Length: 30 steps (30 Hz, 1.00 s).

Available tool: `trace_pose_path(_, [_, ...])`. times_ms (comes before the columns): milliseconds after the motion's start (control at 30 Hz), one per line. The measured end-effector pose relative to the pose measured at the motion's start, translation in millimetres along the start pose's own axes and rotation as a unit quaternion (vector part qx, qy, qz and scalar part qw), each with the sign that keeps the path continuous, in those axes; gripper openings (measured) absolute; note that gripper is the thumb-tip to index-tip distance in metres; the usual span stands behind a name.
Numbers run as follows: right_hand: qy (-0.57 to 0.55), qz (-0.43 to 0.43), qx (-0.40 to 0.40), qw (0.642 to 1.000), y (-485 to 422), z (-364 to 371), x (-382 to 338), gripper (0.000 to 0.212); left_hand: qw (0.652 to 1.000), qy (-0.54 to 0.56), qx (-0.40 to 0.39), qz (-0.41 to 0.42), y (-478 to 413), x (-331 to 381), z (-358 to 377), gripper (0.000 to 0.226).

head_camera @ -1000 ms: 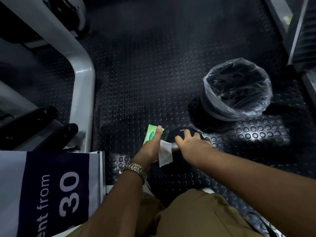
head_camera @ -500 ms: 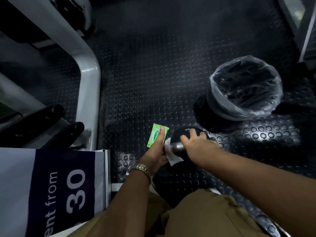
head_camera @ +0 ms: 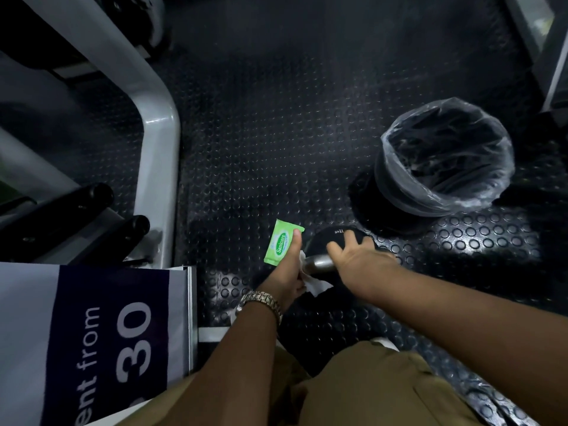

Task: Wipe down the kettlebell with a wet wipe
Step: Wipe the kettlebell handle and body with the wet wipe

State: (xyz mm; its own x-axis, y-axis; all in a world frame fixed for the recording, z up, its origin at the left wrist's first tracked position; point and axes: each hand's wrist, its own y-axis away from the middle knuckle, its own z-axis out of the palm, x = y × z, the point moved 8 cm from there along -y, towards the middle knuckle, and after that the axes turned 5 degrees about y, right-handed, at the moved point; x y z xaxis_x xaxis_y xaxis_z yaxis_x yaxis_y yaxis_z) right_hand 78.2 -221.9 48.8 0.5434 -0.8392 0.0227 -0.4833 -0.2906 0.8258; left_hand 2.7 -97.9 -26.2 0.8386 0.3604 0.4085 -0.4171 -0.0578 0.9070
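Observation:
A black kettlebell (head_camera: 325, 241) with a steel handle (head_camera: 318, 262) stands on the studded rubber floor, just in front of my knees. My left hand (head_camera: 287, 273), with a metal watch on the wrist, holds a white wet wipe (head_camera: 313, 283) against the left end of the handle, thumb pointing up. My right hand (head_camera: 359, 259) rests on top of the kettlebell and the handle's right part, fingers spread over the black body. A green wet-wipe packet (head_camera: 281, 242) lies on the floor just left of the kettlebell, partly behind my left thumb.
A black bin with a clear plastic liner (head_camera: 445, 155) stands on the floor to the right and beyond the kettlebell. A grey machine frame (head_camera: 156, 130) and black padded bars (head_camera: 76, 210) fill the left. A printed sign (head_camera: 101, 342) stands at the lower left.
My left hand has bunched the wipe closer round the handle and slid it slightly along the steel. My right hand stays on the kettlebell. The view has shifted a little.

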Motion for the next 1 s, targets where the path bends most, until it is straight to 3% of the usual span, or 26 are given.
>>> trace_pose_path(200, [0.001,0.008,-0.001,1.0,0.1,-1.1,-0.2,0.087,0.998,-0.01,-0.053,0.043,27.3,13.4,-0.3,0.121])
trace_pose_path(367, [0.0,0.012,-0.01,1.0,0.9,-0.6,-0.7,0.093,0.996,-0.047,-0.034,0.067,27.0,18.0,12.7,0.111])
trace_pose_path(533, [-0.002,0.008,-0.012,1.0,2.5,-2.2,-0.5,0.087,0.999,-0.031,-0.017,0.035,10.0,5.1,10.8,0.115])
trace_pose_path(667, [0.004,0.006,-0.012,1.0,3.4,-1.9,-0.5,0.089,0.997,-0.029,-0.041,0.053,24.2,9.8,11.6,0.1])
trace_pose_path(900, [0.006,0.01,0.002,1.0,2.2,-1.9,-1.8,0.08,0.989,-0.031,-0.112,0.088,48.4,19.3,0.2,0.111])
trace_pose_path(1000, [0.004,0.011,0.004,1.0,1.6,-1.7,-2.5,0.081,0.993,-0.032,-0.075,0.082,41.5,18.0,4.9,0.11])
